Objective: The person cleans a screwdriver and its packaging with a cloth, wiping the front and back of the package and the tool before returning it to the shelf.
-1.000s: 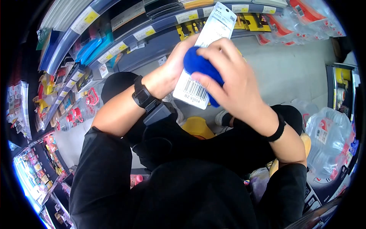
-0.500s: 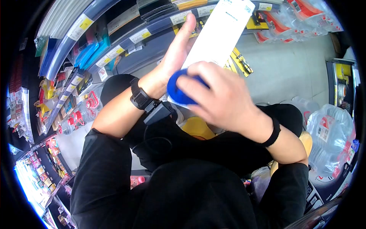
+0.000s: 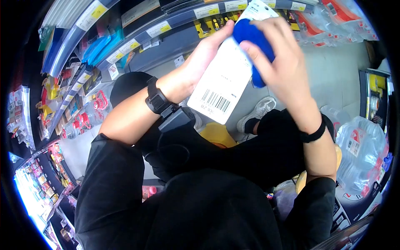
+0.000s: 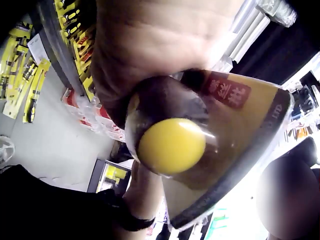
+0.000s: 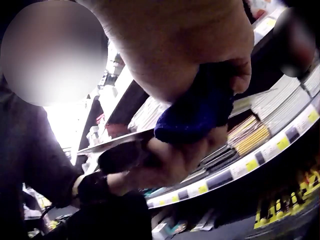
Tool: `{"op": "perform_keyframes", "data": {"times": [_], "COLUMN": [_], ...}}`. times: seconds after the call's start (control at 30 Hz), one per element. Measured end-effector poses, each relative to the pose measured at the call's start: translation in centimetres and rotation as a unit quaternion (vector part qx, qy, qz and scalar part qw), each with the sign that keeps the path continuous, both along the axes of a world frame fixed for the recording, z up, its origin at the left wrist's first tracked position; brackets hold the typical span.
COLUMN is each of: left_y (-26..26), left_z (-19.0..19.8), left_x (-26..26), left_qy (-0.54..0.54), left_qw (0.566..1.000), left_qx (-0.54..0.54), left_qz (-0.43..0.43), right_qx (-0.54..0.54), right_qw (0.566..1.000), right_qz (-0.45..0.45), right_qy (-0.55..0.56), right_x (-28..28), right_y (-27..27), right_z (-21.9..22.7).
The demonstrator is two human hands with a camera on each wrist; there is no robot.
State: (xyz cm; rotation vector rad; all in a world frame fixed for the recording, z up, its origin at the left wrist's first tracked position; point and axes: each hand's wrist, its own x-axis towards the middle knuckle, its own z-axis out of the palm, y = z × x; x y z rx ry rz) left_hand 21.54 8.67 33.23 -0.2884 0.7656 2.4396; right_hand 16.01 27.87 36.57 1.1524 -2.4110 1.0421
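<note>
My left hand (image 3: 198, 64) holds a packaged screwdriver (image 3: 218, 85) from below, its thumb along the left edge of the white card back. The barcode end points toward my body. In the left wrist view, the screwdriver's yellow handle end (image 4: 172, 145) shows through clear plastic against the palm. My right hand (image 3: 287, 68) grips a bunched blue cloth (image 3: 252, 35) and presses it on the far part of the card. The right wrist view shows the cloth bunched under the curled fingers. The fingers of my left hand are mostly hidden behind the card.
A shelf edge with price tags (image 3: 158, 29) curves across the front, with yellow-carded tools (image 3: 204, 29) below it. Wrapped bottles (image 3: 360, 154) stand at the right. More shelves of goods (image 3: 54, 96) line the left. A yellow object (image 3: 216, 134) sits between my legs.
The cloth in my right hand went down to the card's near end, then up to its far end. The barcode, covered half a second ago, shows again. The left thumb came down onto the card's edge.
</note>
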Motion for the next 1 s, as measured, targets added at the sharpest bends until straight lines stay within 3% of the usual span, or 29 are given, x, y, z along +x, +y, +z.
{"op": "perform_keyframes", "data": {"times": [0.2, 0.4, 0.5, 0.6, 0.73, 0.8, 0.87, 0.9, 1.0], "left_y": [-1.0, -0.7, -0.7, -0.5, -1.8, -3.3, -4.5, -4.2, -4.5], "left_z": [-0.1, 1.9, 1.8, 1.5, 0.9, 0.6, 0.5, 2.2, 2.2], "left_x": [-0.3, -0.6, -0.7, -1.1, -1.9, -2.9, -3.3, -3.5, -3.5], "left_qy": [-0.010, 0.025, 0.041, 0.049, 0.048, 0.008, 0.024, 0.015, 0.020], "left_qw": [1.000, 0.973, 0.966, 0.963, 0.972, 0.978, 0.972, 0.993, 0.993], "left_qx": [0.002, -0.228, -0.251, -0.247, -0.210, -0.165, -0.194, -0.065, -0.048], "left_qz": [0.030, 0.034, 0.043, 0.095, 0.098, 0.127, 0.130, 0.095, 0.108], "right_qx": [0.028, 0.011, 0.011, 0.055, 0.046, 0.063, 0.056, 0.070, 0.081], "right_qw": [0.991, 0.977, 0.974, 0.977, 0.983, 0.983, 0.985, 0.982, 0.990], "right_qz": [0.114, 0.191, 0.203, 0.199, 0.175, 0.173, 0.156, 0.153, 0.082], "right_qy": [-0.059, -0.092, -0.095, -0.045, -0.020, -0.014, -0.052, -0.081, -0.078], "right_x": [5.0, 6.5, 6.3, 5.9, 4.9, 3.6, 2.4, 1.7, 0.0], "right_y": [-1.6, -1.9, -1.6, -1.6, -1.5, -0.6, 0.2, 0.9, 2.4], "right_z": [1.7, 1.9, 1.7, 1.8, 2.1, 2.4, 2.7, 3.0, 2.8]}}
